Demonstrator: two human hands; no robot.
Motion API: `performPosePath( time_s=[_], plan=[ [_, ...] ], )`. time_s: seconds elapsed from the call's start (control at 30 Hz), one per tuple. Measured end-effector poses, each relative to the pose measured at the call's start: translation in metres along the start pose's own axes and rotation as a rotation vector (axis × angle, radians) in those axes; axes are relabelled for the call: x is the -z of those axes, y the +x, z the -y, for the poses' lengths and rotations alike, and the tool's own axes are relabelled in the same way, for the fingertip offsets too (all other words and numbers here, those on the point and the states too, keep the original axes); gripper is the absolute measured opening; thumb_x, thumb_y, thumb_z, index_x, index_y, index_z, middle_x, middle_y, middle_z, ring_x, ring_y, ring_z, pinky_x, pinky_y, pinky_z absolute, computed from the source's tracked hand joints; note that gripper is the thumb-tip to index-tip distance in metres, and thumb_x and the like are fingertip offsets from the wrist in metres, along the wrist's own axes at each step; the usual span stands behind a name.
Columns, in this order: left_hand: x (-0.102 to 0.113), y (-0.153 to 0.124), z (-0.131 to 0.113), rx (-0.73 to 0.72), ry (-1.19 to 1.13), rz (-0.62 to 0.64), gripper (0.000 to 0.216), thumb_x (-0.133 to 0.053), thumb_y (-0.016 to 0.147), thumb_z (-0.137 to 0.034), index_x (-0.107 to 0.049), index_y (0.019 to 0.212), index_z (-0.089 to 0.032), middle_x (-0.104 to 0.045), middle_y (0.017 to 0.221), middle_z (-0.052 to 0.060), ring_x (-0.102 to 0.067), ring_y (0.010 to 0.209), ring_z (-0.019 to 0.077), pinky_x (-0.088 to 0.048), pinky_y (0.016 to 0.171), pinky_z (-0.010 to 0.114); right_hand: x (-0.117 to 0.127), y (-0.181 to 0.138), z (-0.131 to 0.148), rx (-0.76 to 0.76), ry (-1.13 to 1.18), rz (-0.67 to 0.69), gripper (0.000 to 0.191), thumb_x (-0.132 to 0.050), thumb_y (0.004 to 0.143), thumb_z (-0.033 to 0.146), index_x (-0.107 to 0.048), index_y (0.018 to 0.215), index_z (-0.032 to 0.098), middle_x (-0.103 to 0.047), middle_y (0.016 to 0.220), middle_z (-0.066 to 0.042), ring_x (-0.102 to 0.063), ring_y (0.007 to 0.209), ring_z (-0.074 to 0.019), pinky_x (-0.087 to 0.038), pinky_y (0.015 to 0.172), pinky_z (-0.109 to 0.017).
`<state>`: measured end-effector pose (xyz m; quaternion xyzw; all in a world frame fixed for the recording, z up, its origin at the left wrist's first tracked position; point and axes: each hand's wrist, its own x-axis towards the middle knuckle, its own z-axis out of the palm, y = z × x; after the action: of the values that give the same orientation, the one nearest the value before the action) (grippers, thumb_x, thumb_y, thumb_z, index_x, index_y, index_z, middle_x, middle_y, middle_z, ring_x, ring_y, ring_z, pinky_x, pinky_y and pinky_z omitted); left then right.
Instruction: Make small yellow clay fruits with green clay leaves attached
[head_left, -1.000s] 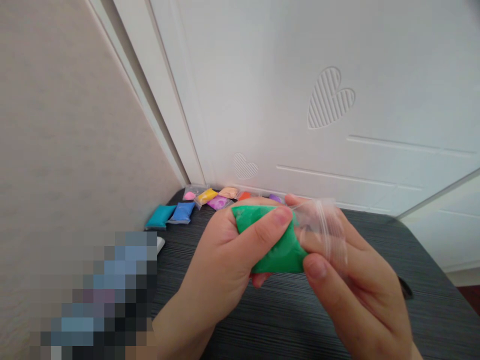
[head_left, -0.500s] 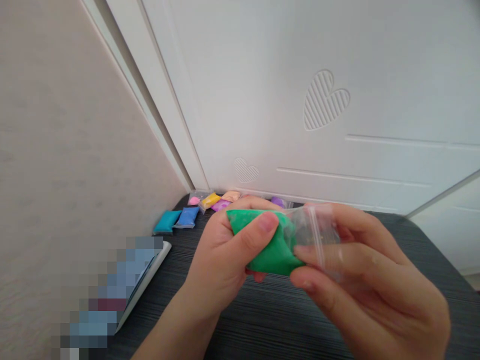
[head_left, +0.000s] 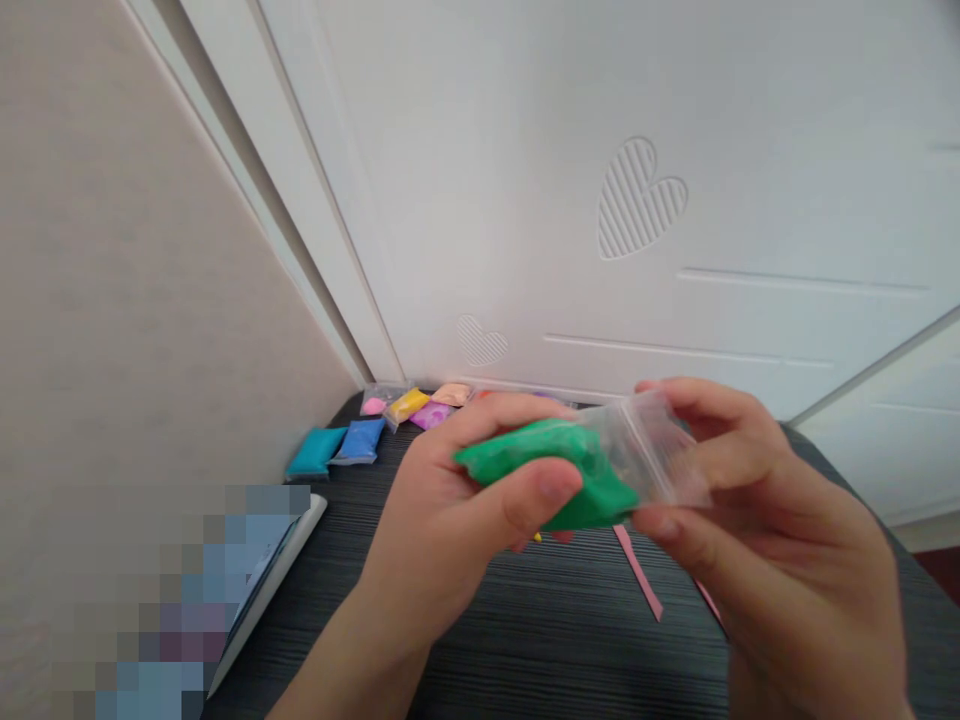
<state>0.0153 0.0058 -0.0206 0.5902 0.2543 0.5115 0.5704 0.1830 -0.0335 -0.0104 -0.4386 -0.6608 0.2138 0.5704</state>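
Observation:
My left hand [head_left: 450, 530] is closed around a lump of green clay [head_left: 555, 470] that sits in a clear plastic bag [head_left: 652, 455]. Thumb and fingers squeeze the green end. My right hand [head_left: 765, 560] pinches the open, empty end of the same bag between thumb and fingers. Both hands hold the bag above the dark striped table [head_left: 525, 640], in the middle of the view.
Several small bags of coloured clay lie at the table's far edge by the white door: teal [head_left: 315, 452], blue [head_left: 358, 441], yellow [head_left: 407, 405], pink and purple ones. A pink strip [head_left: 639, 573] lies on the table under my hands. A white-edged flat object [head_left: 270, 585] rests at the left.
The bag has tilted flatter and my left thumb has slid lower on the green clay. The view shifted slightly, and the pink strip now shows under my hands.

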Motion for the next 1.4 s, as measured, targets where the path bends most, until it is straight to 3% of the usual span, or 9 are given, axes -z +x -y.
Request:
performPosePath(
  time_s=[0.07, 0.17, 0.4, 0.53, 0.7, 0.83, 0.97, 1.13, 1.4],
  plan=[
    [0.003, 0.000, -0.001, -0.167, 0.248, -0.003, 0.027, -0.065, 0.073, -0.025, -0.060, 0.099, -0.032, -0.063, 0.089, -0.002, -0.060, 0.071, 0.0132, -0.052, 0.061, 0.024, 0.005, 0.001, -0.001, -0.004, -0.034, -0.029, 0.013, -0.063, 0.073, 0.017, -0.063, 0.076, 0.029, -0.050, 0.117, 0.002, -0.047, 0.111, -0.0203, -0.045, 0.084, -0.032],
    [0.007, 0.004, -0.003, -0.474, 0.579, 0.016, 0.044, -0.068, 0.065, -0.006, -0.058, 0.100, -0.030, -0.061, 0.105, 0.000, -0.057, 0.099, 0.0198, -0.045, 0.091, 0.039, 0.011, 0.000, -0.001, 0.009, -0.117, -0.026, 0.019, -0.059, 0.076, 0.018, -0.064, 0.089, 0.030, -0.046, 0.125, 0.001, -0.046, 0.114, -0.0201, -0.040, 0.093, -0.034],
    [0.007, 0.010, 0.005, -0.892, 0.910, 0.051, 0.039, -0.066, 0.061, 0.003, -0.056, 0.089, -0.022, -0.058, 0.107, 0.004, -0.052, 0.108, 0.0256, -0.047, 0.088, 0.047, 0.019, -0.006, 0.005, -0.114, 0.084, 0.279, 0.051, -0.063, 0.073, 0.033, -0.046, 0.121, 0.030, -0.051, 0.126, -0.003, -0.047, 0.115, -0.0239, -0.040, 0.096, -0.039],
    [0.006, 0.004, 0.004, -0.997, 1.019, 0.076, 0.035, -0.069, 0.060, 0.001, -0.056, 0.086, -0.018, -0.058, 0.108, 0.004, -0.052, 0.108, 0.0252, -0.044, 0.092, 0.047, 0.013, -0.004, 0.004, -0.120, 0.136, 0.144, 0.038, -0.058, 0.078, 0.030, -0.053, 0.115, 0.030, -0.057, 0.118, -0.003, -0.055, 0.105, -0.0211, -0.046, 0.089, -0.035],
    [0.002, 0.006, 0.006, -0.874, 0.937, 0.004, 0.051, -0.074, 0.059, -0.011, -0.054, 0.104, -0.023, -0.050, 0.120, 0.006, -0.042, 0.118, 0.0279, -0.036, 0.099, 0.049, 0.003, -0.002, 0.002, -0.026, 0.087, -0.036, 0.034, -0.058, 0.077, 0.017, -0.058, 0.108, 0.032, -0.060, 0.113, 0.000, -0.058, 0.100, -0.0168, -0.048, 0.084, -0.028],
    [0.003, 0.009, 0.005, -0.452, 0.477, 0.086, 0.070, -0.060, 0.071, -0.047, -0.031, 0.131, -0.025, -0.032, 0.138, 0.014, -0.035, 0.124, 0.0329, -0.036, 0.098, 0.051, 0.001, -0.002, 0.001, -0.026, 0.123, -0.110, 0.031, -0.054, 0.079, 0.015, -0.060, 0.105, 0.032, -0.059, 0.113, 0.001, -0.057, 0.100, -0.0165, -0.048, 0.084, -0.028],
    [0.007, 0.006, 0.002, -0.115, 0.328, 0.184, 0.049, -0.056, 0.079, -0.034, -0.039, 0.125, -0.031, -0.050, 0.124, 0.006, -0.050, 0.112, 0.0227, -0.047, 0.088, 0.033, -0.001, -0.002, 0.000, -0.035, 0.175, -0.051, 0.028, -0.053, 0.080, 0.015, -0.062, 0.102, 0.030, -0.059, 0.112, 0.000, -0.056, 0.103, -0.0174, -0.047, 0.085, -0.030],
    [0.004, 0.002, 0.001, -0.163, 0.598, 0.092, 0.042, -0.061, 0.077, -0.019, -0.051, 0.112, -0.040, -0.059, 0.113, -0.008, -0.050, 0.111, 0.0138, -0.043, 0.088, 0.021, -0.003, -0.001, -0.002, -0.089, 0.204, -0.025, 0.019, -0.058, 0.078, 0.017, -0.063, 0.092, 0.029, -0.059, 0.109, 0.001, -0.055, 0.103, -0.0164, -0.044, 0.088, -0.029],
    [-0.002, 0.004, -0.009, -0.378, 1.001, 0.084, 0.039, -0.061, 0.076, -0.020, -0.051, 0.112, -0.030, -0.064, 0.103, -0.005, -0.059, 0.092, 0.0117, -0.045, 0.081, 0.020, -0.009, 0.002, -0.006, -0.247, 0.391, -0.099, 0.006, -0.059, 0.079, 0.021, -0.062, 0.079, 0.026, -0.056, 0.106, 0.003, -0.053, 0.099, -0.0114, -0.039, 0.091, -0.025]
  ],
)
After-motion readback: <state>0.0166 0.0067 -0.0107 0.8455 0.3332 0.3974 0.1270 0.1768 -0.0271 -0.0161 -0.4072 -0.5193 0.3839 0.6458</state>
